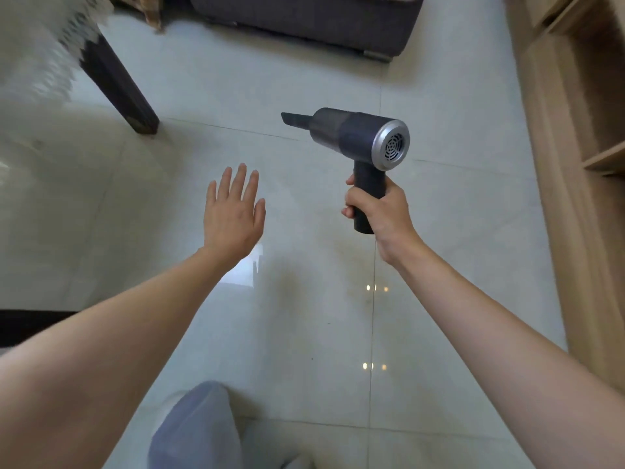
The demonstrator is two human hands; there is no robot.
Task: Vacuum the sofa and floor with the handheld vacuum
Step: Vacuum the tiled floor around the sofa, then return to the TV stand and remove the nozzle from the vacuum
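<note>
Grey handheld vacuum point(351, 135) above pale floor point(456, 231), right hand point(375, 208) fingers wrapped round its handle, left hand point(233, 211) fingers straight, apart

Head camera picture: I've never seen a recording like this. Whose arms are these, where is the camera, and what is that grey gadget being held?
No machine here: a person wears a camera on the head, looking forward and down, so you see their own arms. The right hand grips the handle of a small handheld vacuum, its narrow nozzle pointing left above the floor. The left hand is open, fingers straight, holding nothing. Below is a pale tiled floor. A dark sofa stands at the top, a dark table leg at upper left, and a wooden shelf unit on the right.
</note>
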